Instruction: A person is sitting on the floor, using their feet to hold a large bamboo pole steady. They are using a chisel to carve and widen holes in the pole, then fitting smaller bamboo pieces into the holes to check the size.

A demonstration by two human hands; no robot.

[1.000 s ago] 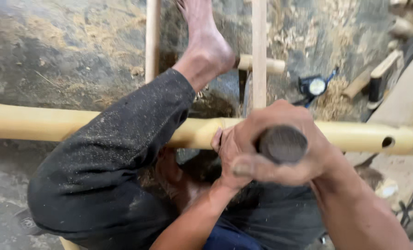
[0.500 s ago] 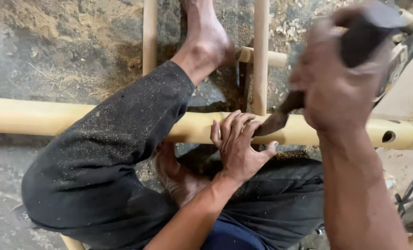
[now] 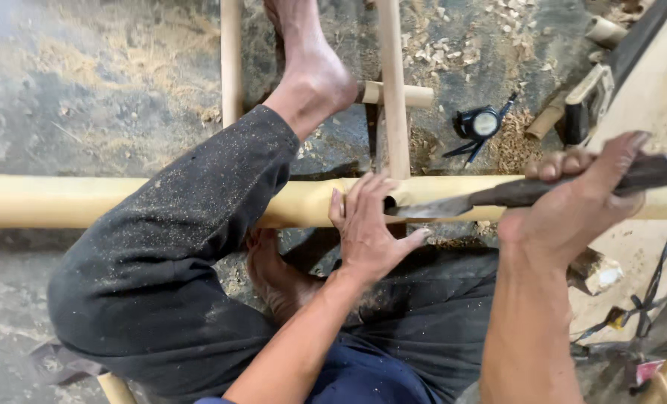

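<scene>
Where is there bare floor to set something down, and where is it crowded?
Free: the dusty floor upper left, bordered by the long bamboo pole below and a thin upright stick on the right. Crowded: upper right, with wood chips, a small black gauge and offcuts; the left hand and knife-holding right hand fill the middle.

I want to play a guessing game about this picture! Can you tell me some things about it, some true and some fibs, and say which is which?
1. The right hand grips a dark-handled blade. True.
2. The left hand rests on the long pale yellow bamboo pole. True.
3. The person wears shoes. False: the foot is bare.
4. The dark trouser leg is spotless. False: it is speckled with sawdust.
5. The blade's tip points towards the left hand. True.
</scene>
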